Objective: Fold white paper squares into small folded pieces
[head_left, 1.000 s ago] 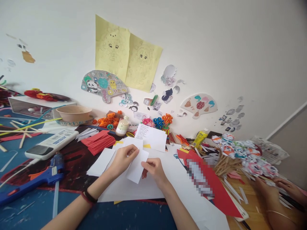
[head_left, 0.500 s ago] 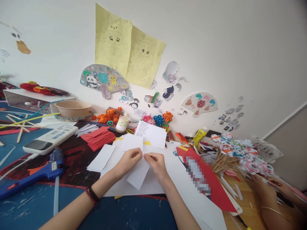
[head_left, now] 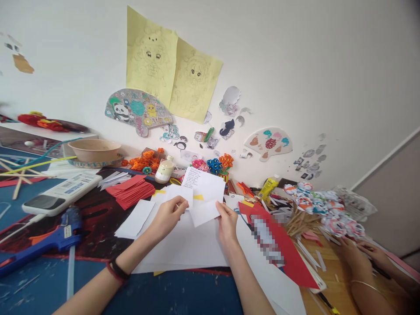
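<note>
From my remote seat I have the right hand (head_left: 228, 221) pinching a white card (head_left: 205, 213) by its right end, thumb uppermost. The card lies to the left of that grip and slightly beyond the knuckles, its long axis running left to right across the scene, with the near edge sloping down towards the left. It sits above a large white sheet (head_left: 183, 253) spread between my two forearms.

The right hand is clearly the nearer one, being on the card itself. The left hand (head_left: 169, 214) is just beside the card's free left end, a small gap apart, with thumb and fingers drawn together. Its fingertips meet the near right part of a blank white slip (head_left: 177, 193); I cannot tell whether they grip it or merely rest against it.

Just beyond the card I see a sheet with lines of writing (head_left: 213, 184) and a yellow strip (head_left: 198, 197). Left of the left hand lie a stack of white slips (head_left: 133, 221) and, farther off, a fanned red paper pile (head_left: 131, 192). Another person's hands (head_left: 354, 253) are well apart, at the far right.
</note>
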Available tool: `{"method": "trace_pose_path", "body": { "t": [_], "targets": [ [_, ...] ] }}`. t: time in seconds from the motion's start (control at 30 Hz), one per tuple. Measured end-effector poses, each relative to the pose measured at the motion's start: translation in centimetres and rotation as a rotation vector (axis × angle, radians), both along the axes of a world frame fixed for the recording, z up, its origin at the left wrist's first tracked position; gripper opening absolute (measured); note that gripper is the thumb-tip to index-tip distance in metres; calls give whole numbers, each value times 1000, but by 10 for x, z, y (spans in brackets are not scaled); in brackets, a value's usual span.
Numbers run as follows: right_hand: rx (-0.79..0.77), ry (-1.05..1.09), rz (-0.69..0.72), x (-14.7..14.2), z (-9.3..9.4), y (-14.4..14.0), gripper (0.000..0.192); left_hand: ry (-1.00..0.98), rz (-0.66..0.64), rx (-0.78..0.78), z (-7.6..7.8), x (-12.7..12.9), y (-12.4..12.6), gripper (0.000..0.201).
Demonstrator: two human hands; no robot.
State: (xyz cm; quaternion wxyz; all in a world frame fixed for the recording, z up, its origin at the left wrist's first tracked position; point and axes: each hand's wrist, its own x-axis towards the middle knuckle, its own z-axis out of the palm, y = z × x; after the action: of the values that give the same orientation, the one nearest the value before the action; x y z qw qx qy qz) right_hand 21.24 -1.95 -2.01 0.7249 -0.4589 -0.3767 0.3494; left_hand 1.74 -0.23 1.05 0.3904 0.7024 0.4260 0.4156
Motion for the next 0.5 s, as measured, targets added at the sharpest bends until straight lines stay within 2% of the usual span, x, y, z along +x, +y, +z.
{"method": "trace_pose_path", "body": {
  "t": [0.1,0.23,0.33,0.4,0.5],
  "targets": [
    [24,-41,25,-9,2,-3,23,34,-40,-10,-10,3,3,26],
    [44,11,59,-14,8,-6,22,27,116,35,-18,6,6,25],
    [58,39,127,-13,12,-7,21,-10,91,57,-16,4,5,28],
    [34,16,221,-12,14,-8,20,-23,118,117,-12,3,4,28],
    [-67,-86,462,-9,16,-11,23,-66,233,205,-7,0,5,25]
  ]
}}
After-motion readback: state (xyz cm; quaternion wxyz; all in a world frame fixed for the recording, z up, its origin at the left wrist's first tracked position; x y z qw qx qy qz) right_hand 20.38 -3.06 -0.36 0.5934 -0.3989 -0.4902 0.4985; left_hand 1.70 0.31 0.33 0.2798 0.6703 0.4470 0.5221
